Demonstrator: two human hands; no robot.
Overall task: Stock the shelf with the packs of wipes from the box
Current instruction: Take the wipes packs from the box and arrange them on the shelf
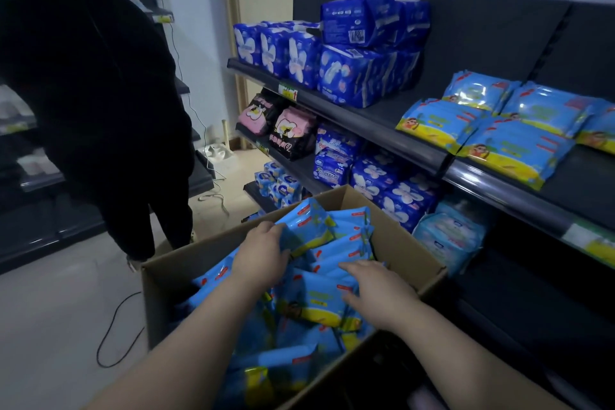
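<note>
An open cardboard box (396, 243) in front of me holds several blue-and-yellow packs of wipes (319, 306). My left hand (263, 255) grips the edge of an upright pack (306, 226) at the box's far side. My right hand (372, 286) lies flat on a pack in the middle of the box, fingers straight. Several matching packs (492, 140) lie stacked on the top shelf (432, 151) to the right.
Dark blue packets (359, 76) fill the top shelf's left part, with more packets on the lower shelves (293, 163). A person in black (93, 93) stands at the left before another shelf unit. A black cable (116, 333) loops on the floor.
</note>
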